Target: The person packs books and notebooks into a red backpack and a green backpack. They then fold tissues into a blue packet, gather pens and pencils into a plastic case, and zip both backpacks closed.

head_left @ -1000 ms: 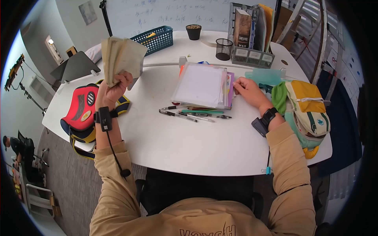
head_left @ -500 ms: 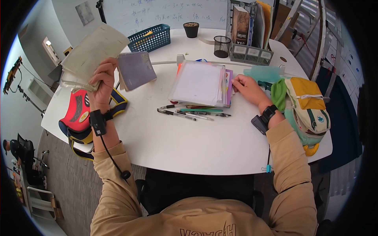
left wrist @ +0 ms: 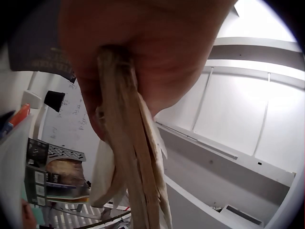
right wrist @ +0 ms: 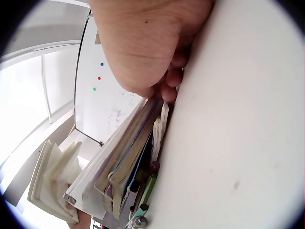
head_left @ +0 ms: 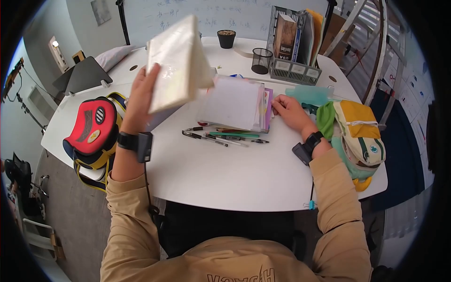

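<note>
My left hand (head_left: 140, 101) grips a worn, thick book (head_left: 174, 66) with a pale, shiny cover, raised over the left part of the table. In the left wrist view the book's browned page edges (left wrist: 126, 143) stick out below the palm. Part of a purple-grey notebook (head_left: 159, 117) shows just below that hand, mostly hidden. My right hand (head_left: 292, 113) rests on the table, fingers curled, right at the right edge of a stack of books and folders (head_left: 232, 103). In the right wrist view the fingertips (right wrist: 167, 93) meet the stack's end; whether they pinch it I cannot tell.
Several pens (head_left: 225, 136) lie before the stack. A red backpack (head_left: 94, 124) stands left, a yellow-and-green one (head_left: 359, 131) right. Behind are a plant pot (head_left: 226, 40), a mesh pen cup (head_left: 261, 61), a file rack (head_left: 296, 70) and a whiteboard (head_left: 221, 14).
My left hand first swung the book left, bringing the purple-grey notebook into sight, then turned the book and brought it back right. The right hand has kept its place by the stack.
</note>
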Available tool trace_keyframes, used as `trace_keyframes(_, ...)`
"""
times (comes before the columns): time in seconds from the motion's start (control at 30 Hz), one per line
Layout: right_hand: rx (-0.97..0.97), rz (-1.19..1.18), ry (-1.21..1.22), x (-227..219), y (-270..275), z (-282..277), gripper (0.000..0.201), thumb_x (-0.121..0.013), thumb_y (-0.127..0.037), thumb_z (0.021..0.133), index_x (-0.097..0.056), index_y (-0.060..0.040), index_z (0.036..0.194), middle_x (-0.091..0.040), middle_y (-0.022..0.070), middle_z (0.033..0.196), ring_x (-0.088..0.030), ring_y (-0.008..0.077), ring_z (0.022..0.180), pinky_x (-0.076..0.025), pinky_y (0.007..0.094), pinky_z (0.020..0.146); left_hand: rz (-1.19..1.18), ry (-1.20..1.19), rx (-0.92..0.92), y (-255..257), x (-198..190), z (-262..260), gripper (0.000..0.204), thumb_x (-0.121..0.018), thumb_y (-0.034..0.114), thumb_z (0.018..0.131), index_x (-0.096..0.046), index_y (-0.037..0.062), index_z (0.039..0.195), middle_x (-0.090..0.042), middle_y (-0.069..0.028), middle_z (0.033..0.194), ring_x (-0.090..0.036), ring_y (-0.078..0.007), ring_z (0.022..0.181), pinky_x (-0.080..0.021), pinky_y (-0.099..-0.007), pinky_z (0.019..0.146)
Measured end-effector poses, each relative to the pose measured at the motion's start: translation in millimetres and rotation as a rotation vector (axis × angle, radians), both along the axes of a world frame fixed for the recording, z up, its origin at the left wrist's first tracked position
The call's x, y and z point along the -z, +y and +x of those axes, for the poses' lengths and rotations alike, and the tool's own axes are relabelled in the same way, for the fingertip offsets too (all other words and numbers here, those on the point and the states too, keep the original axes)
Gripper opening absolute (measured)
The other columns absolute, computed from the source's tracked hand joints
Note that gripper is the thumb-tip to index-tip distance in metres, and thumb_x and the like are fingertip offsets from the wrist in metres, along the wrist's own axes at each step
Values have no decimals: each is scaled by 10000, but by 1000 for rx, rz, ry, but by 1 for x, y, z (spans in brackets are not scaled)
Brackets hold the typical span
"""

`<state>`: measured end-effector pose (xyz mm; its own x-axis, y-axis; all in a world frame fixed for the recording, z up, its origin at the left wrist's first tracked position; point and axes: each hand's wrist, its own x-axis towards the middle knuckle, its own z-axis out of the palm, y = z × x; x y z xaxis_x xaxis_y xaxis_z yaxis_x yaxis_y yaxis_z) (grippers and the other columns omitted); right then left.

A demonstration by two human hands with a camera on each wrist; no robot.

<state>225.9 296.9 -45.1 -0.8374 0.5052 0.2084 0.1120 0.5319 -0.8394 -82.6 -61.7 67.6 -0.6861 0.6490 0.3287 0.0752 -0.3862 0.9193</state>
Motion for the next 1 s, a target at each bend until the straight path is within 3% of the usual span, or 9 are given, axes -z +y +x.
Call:
trace_keyframes(0.2, 112, 36, 252, 1, 2, -7, 290, -700, -297, 1190, -751, -13, 1162, -765, 26, 986, -674, 128, 911, -528, 297, 858, 81, 120, 49, 36, 25, 22, 479, -739, 227, 1173, -460, 19, 1502, -727, -133, 1351, -741, -124, 1170, -635, -309, 1009)
trace_keyframes(0.23, 203, 170, 255, -13, -5, -4, 354, -699, -369, 1190, -733, -30, 1286, -795, 62, 1159, -708, 144, 1078, -535, 307, 936, 94, 158, 40, 38, 26, 26, 483, -741, 213, 1171, -451, 21, 1505, -719, -136, 1357, -729, -123, 1183, -625, -308, 1023)
trace_keyframes(0.33, -88, -156, 529, -48, -31, -1, 488, -695, -456, 1183, -657, -39, 1433, -769, 102, 1336, -694, 169, 1225, -538, 323, 1012, 172, 257, 44, 39, 26, 42, 536, -748, 195, 1160, -420, 14, 1543, -707, -145, 1359, -718, -147, 1190, -610, -325, 1049)
trace_keyframes(0.37, -259, -203, 542, -51, -39, -1, 653, -687, -520, 1174, -542, -35, 1587, -728, 134, 1446, -673, 206, 1333, -530, 337, 1088, 175, 310, 33, 38, 25, 48, 582, -753, 189, 1154, -393, 10, 1573, -707, -155, 1364, -720, -160, 1203, -610, -332, 1054)
trace_keyframes(0.47, -492, -214, 575, -62, -83, -10, 750, -753, -477, 1146, -468, -25, 1672, -702, 161, 1510, -660, 238, 1399, -520, 379, 1165, 198, 434, 36, 35, 19, 73, 727, -771, 167, 1134, -300, -4, 1661, -709, -184, 1381, -722, -194, 1247, -608, -353, 1071)
trace_keyframes(0.57, -394, -303, 563, -72, -131, -4, 699, -821, -365, 1114, -532, -5, 1639, -717, 164, 1508, -673, 245, 1396, -534, 401, 1183, 213, 490, 86, 39, 23, 95, 915, -783, 124, 1116, -137, -14, 1750, -710, -215, 1409, -723, -229, 1304, -602, -375, 1096)
trace_keyframes(0.7, -204, -216, 454, -94, -154, 4, 490, -857, -251, 1093, -703, 30, 1463, -778, 135, 1420, -732, 213, 1273, -590, 367, 1100, 60, 641, 103, 42, 33, 111, 765, -756, 153, 1130, -308, -40, 1720, -596, -180, 1560, -589, -227, 1458, -511, -405, 1215)
trace_keyframes(0.9, 6, -116, 580, -105, -113, 27, 481, -881, -216, 1072, -708, 52, 1432, -799, 120, 1376, -743, 187, 1226, -585, 346, 1085, -97, 608, 152, 45, 36, 99, 816, -880, 239, 1038, -439, -18, 1674, -529, -230, 1638, -529, -338, 1554, -489, -471, 1255)
trace_keyframes(1.0, 187, -82, 650, -109, -79, 50, 461, -886, -181, 1061, -715, 62, 1413, -803, 121, 1366, -749, 185, 1210, -584, 341, 1081, -174, 1034, 17, 39, 36, 90, 945, -968, 268, 919, -469, 44, 1689, -503, -211, 1661, -511, -395, 1563, -424, -514, 1314)
